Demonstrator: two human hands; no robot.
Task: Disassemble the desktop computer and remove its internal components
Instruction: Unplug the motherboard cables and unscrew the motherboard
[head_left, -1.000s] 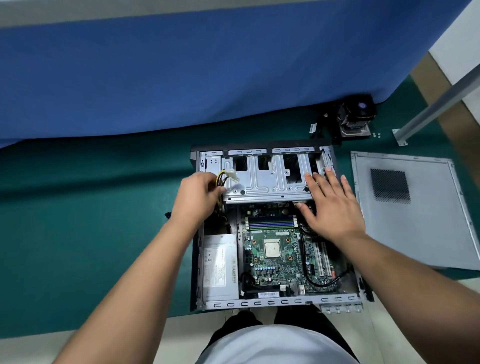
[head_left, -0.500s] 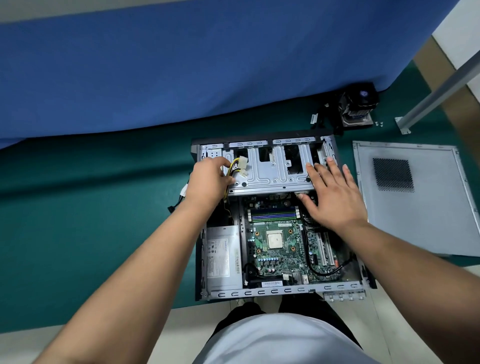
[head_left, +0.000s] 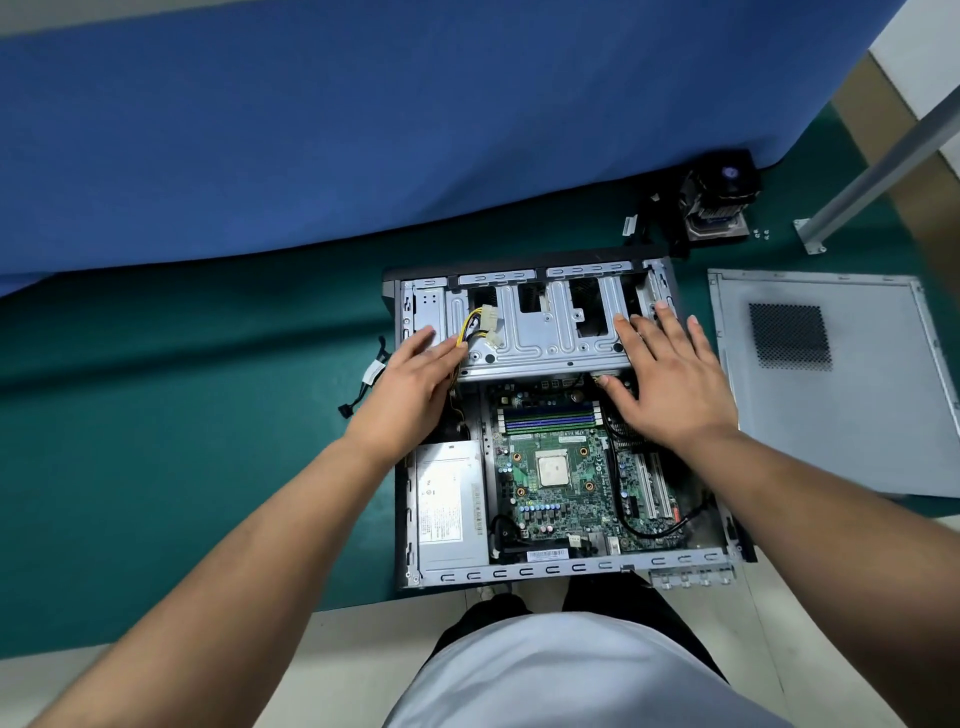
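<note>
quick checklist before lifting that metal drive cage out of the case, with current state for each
1. Side panel off, lying right of the case: ok.
2. Left hand flat on the drive cage left end: ok.
3. Right hand spread on its right end: ok.
4. Yellow-wired connector clear of the cage: not ok, it lies on top.
5. Cage screws or latches released: cannot tell.
6. Cooler removed, CPU bare: ok.

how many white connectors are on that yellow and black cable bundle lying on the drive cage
2. One white connector sits at the far end of the bundle on the drive cage; the other lies just nearer, beside the left hand. More may be hidden under that hand.
</note>
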